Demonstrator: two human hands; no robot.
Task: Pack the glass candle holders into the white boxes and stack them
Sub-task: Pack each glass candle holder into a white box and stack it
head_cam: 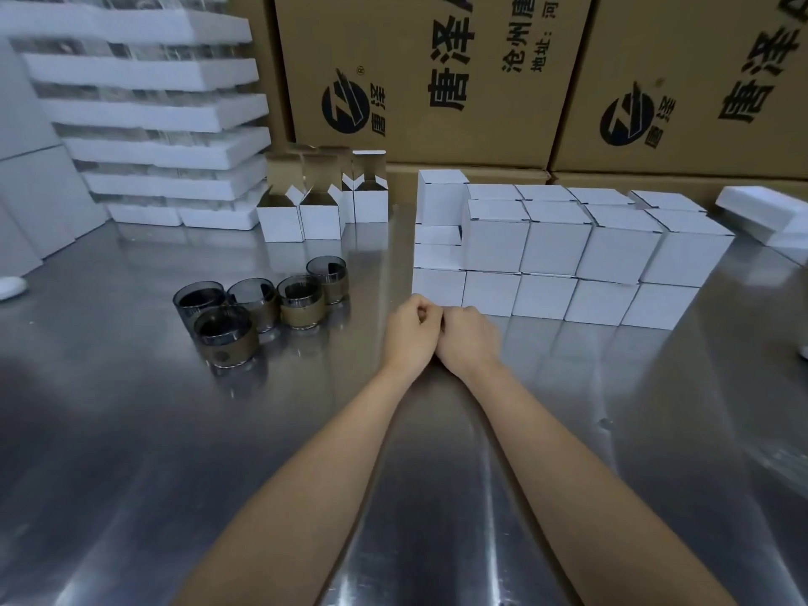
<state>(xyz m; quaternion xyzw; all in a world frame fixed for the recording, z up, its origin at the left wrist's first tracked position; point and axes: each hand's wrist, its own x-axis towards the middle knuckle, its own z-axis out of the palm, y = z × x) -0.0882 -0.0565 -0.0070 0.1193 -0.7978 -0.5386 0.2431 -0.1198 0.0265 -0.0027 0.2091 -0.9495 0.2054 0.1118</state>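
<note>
Several dark glass candle holders (301, 301) with brown paper bands stand grouped on the steel table (131, 430), left of centre. Behind them stand three open white boxes (319, 216) with their flaps up. To the right, several closed white boxes (551, 251) are stacked in rows two and three high. My left hand (411, 332) and my right hand (468, 336) rest side by side on the table, just in front of the stack's left end. Both are curled into fists and hold nothing.
Large brown cartons (437, 76) with black print form a wall along the back. White foam trays (153, 115) holding more glassware are piled at the back left. A foam piece (769, 212) lies at the far right.
</note>
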